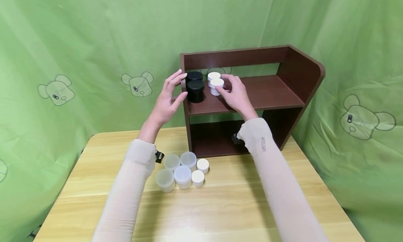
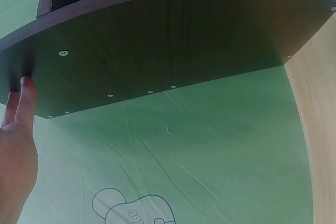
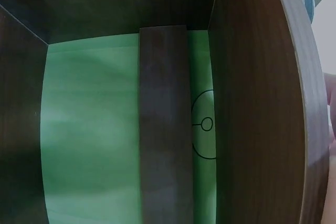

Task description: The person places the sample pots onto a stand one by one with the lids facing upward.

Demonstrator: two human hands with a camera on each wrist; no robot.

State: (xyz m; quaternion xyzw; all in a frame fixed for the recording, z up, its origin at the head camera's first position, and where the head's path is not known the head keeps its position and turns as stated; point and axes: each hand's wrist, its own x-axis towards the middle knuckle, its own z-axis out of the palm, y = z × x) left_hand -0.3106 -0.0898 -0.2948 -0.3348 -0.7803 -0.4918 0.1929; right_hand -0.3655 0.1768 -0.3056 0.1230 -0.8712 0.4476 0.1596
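Here, touching two white jars [image 1: 216, 82] beside two black jars [image 1: 196, 88] on a shelf [image 1: 264, 91] with half-spread right hand [image 1: 237, 95]; holding nothing in outspread left hand [image 1: 166, 104].
With four translucent tubs [image 1: 182, 177] and two white pots [image 1: 198, 178] on the worktop [image 1: 217, 214]; with rear jars partly hidden, hands cropped in wrist views.

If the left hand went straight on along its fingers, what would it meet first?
Likely the shelf's left side panel: the left hand looks against or very near it; depth is unclear.
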